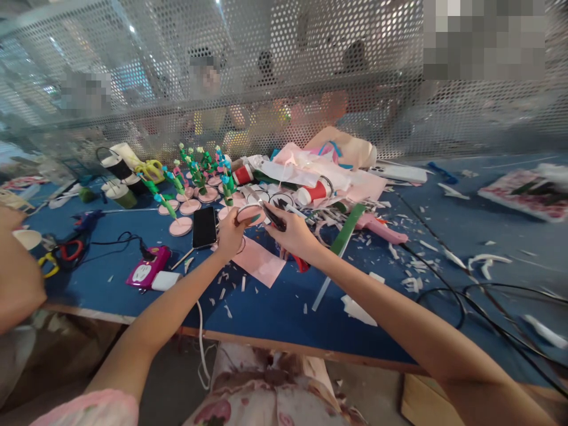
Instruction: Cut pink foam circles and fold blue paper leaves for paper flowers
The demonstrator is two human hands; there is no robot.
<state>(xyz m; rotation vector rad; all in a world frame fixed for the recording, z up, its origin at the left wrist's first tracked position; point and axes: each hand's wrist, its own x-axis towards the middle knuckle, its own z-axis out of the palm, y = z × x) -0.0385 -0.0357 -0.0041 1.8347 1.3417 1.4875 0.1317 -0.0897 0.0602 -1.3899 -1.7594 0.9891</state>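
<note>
My left hand [231, 234] is closed round a small pink foam disc [249, 214], held up above the blue table [284, 302]. My right hand [293, 235] grips a pair of scissors [271, 216] with red handles, blades pointing left at the disc. Directly below my hands lies a pink paper sheet [262, 262]. A black phone [205, 227] rests just left of my left hand.
Finished green-stemmed flower figures on pink discs [195, 183] stand behind the phone. Rolls of tape, yellow scissors [151, 169], a pink glue gun [381, 229], a pink power strip [146, 268], black cables and paper scraps litter the table. Another person's arm [18, 272] is at the left edge.
</note>
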